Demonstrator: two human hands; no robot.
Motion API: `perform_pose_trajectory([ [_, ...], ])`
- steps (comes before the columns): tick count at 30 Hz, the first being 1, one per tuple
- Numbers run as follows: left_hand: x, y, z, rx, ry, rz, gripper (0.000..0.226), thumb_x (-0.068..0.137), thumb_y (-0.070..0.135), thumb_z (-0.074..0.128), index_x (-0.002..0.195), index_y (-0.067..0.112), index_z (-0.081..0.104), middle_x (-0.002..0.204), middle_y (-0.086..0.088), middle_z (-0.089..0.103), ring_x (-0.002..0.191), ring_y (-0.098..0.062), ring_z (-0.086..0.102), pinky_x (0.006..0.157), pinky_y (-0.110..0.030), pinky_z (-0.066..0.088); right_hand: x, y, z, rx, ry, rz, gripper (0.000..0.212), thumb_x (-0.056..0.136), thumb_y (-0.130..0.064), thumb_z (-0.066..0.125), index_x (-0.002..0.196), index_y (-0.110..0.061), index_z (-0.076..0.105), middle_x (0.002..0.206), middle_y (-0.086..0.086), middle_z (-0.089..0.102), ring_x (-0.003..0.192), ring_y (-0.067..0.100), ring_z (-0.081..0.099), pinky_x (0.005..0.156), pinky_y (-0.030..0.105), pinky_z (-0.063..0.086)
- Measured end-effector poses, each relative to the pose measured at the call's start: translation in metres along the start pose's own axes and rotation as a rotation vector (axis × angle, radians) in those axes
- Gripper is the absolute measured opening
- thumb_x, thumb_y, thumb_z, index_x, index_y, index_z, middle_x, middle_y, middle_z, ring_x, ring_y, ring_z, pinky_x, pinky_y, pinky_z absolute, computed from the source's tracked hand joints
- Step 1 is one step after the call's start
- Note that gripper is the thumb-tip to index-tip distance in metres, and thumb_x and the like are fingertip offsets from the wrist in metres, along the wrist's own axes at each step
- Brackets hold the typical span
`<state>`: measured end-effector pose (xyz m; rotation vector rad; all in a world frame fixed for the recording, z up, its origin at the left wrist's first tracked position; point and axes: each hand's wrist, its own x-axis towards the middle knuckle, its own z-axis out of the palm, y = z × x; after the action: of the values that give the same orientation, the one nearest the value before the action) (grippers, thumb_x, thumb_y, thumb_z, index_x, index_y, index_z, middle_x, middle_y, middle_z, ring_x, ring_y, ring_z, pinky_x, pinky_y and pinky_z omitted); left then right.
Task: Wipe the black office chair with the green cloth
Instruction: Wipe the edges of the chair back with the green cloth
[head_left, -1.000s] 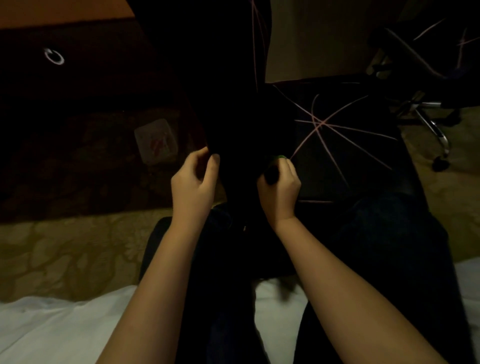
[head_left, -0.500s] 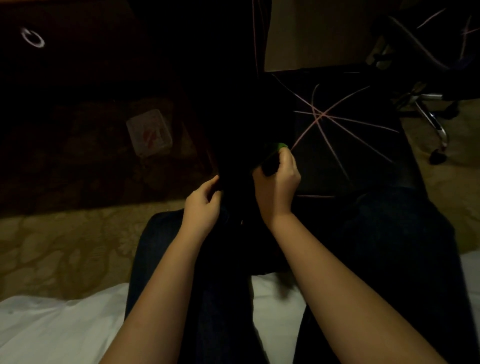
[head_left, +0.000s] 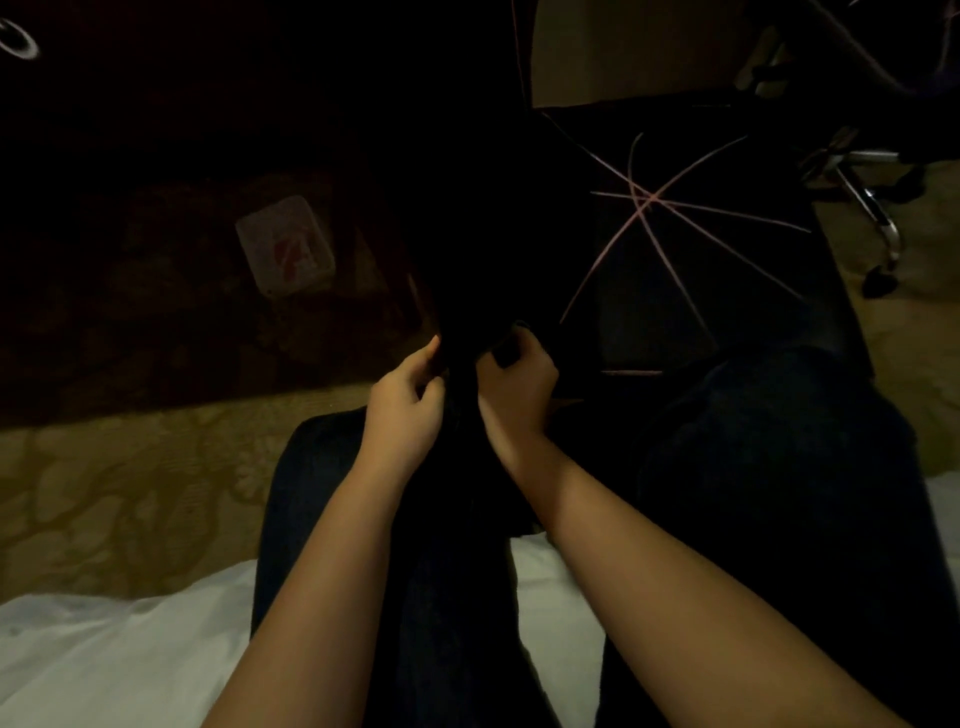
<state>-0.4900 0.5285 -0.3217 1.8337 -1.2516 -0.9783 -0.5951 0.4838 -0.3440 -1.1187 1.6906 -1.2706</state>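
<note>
The black office chair fills the dim middle: a tall dark part and a black seat with pink stitched lines. My left hand pinches the lower edge of the tall dark part with curled fingers. Just to its right, my right hand grips a bunched cloth against the same part. The cloth looks almost black in this light, and most of it is hidden in my fist.
My legs in dark jeans reach under the chair. A clear plastic box lies on the dark rug at left. A second chair's chrome base stands at right. White bedding runs along the bottom edge.
Both hands have slid down the tall dark part toward me. The left hand went from a wide grip to a pinch. The cloth's green edge no longer shows brightly.
</note>
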Motion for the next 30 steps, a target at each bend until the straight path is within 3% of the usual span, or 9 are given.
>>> perform_pose_trajectory([
  [4, 0.004, -0.004, -0.001, -0.016, -0.001, 0.011, 0.048, 0.097, 0.005, 0.049, 0.141, 0.022, 0.05, 0.108, 0.027, 0.057, 0.075, 0.024, 0.054, 0.066, 0.0, 0.042, 0.002, 0.003, 0.005, -0.058, -0.019, 0.009, 0.018, 0.083, 0.0, 0.062, 0.098, -0.003, 0.071, 0.095, 0.012, 0.072, 0.093, 0.022, 0.066, 0.073, 0.01, 0.038],
  [8, 0.005, -0.006, -0.002, -0.004, -0.009, 0.034, 0.046, 0.097, 0.005, 0.049, 0.141, 0.017, 0.051, 0.122, 0.016, 0.056, 0.107, 0.014, 0.047, 0.079, 0.007, 0.034, 0.007, 0.011, 0.007, -0.131, -0.07, -0.051, 0.025, 0.08, 0.005, 0.062, 0.104, 0.001, 0.069, 0.102, 0.017, 0.07, 0.1, 0.027, 0.065, 0.08, 0.013, 0.039],
  [11, 0.007, -0.008, -0.002, -0.018, -0.005, 0.035, 0.046, 0.097, 0.006, 0.05, 0.141, 0.02, 0.05, 0.118, 0.02, 0.056, 0.091, 0.025, 0.051, 0.076, 0.006, 0.037, 0.011, 0.015, 0.009, -0.227, -0.128, -0.125, 0.031, 0.079, 0.008, 0.061, 0.109, 0.004, 0.066, 0.109, 0.021, 0.066, 0.105, 0.033, 0.062, 0.087, 0.019, 0.04],
  [15, 0.01, -0.013, -0.001, -0.012, 0.006, 0.013, 0.049, 0.097, 0.007, 0.049, 0.142, 0.026, 0.049, 0.082, 0.038, 0.057, 0.065, 0.021, 0.049, 0.063, -0.003, 0.04, 0.017, 0.019, 0.013, -0.326, -0.17, -0.189, 0.034, 0.08, 0.011, 0.057, 0.113, 0.006, 0.063, 0.113, 0.024, 0.063, 0.106, 0.036, 0.06, 0.085, 0.011, 0.032],
  [19, 0.011, -0.012, 0.0, -0.02, 0.012, -0.008, 0.052, 0.096, 0.004, 0.048, 0.143, 0.027, 0.047, 0.076, 0.037, 0.057, 0.061, 0.018, 0.047, 0.06, -0.003, 0.039, 0.022, 0.029, 0.019, -0.331, -0.265, -0.039, 0.027, 0.086, 0.007, 0.055, 0.112, 0.005, 0.064, 0.111, 0.022, 0.064, 0.105, 0.035, 0.061, 0.092, 0.02, 0.042],
  [21, 0.008, -0.01, -0.001, -0.031, 0.005, -0.002, 0.053, 0.096, 0.002, 0.047, 0.144, 0.025, 0.046, 0.088, 0.038, 0.057, 0.062, 0.02, 0.05, 0.06, -0.003, 0.04, 0.021, 0.034, 0.018, -0.332, -0.358, 0.073, 0.025, 0.088, 0.005, 0.052, 0.11, 0.004, 0.063, 0.108, 0.021, 0.065, 0.102, 0.036, 0.061, 0.09, 0.035, 0.05],
  [23, 0.005, -0.007, -0.002, -0.047, -0.005, 0.009, 0.055, 0.096, 0.001, 0.047, 0.145, 0.026, 0.044, 0.11, 0.027, 0.058, 0.073, 0.019, 0.057, 0.059, -0.005, 0.044, 0.018, 0.04, 0.016, -0.346, -0.344, 0.082, 0.023, 0.088, 0.003, 0.054, 0.108, 0.002, 0.064, 0.104, 0.02, 0.066, 0.098, 0.035, 0.061, 0.081, 0.03, 0.046],
  [26, 0.004, -0.005, -0.003, -0.055, -0.004, 0.017, 0.057, 0.095, 0.0, 0.046, 0.146, 0.025, 0.042, 0.127, 0.013, 0.056, 0.098, 0.016, 0.054, 0.078, -0.006, 0.048, 0.014, 0.039, 0.016, -0.348, -0.296, 0.076, 0.018, 0.088, -0.001, 0.056, 0.103, 0.001, 0.066, 0.098, 0.019, 0.067, 0.094, 0.034, 0.062, 0.078, 0.031, 0.045],
  [30, 0.002, -0.003, -0.004, -0.051, -0.013, 0.012, 0.058, 0.096, 0.0, 0.046, 0.147, 0.025, 0.041, 0.126, 0.013, 0.057, 0.087, 0.016, 0.057, 0.076, -0.004, 0.044, 0.004, 0.022, 0.013, -0.174, -0.21, 0.011, 0.015, 0.086, -0.002, 0.059, 0.095, -0.006, 0.071, 0.093, 0.011, 0.071, 0.093, 0.025, 0.066, 0.08, 0.035, 0.052],
])
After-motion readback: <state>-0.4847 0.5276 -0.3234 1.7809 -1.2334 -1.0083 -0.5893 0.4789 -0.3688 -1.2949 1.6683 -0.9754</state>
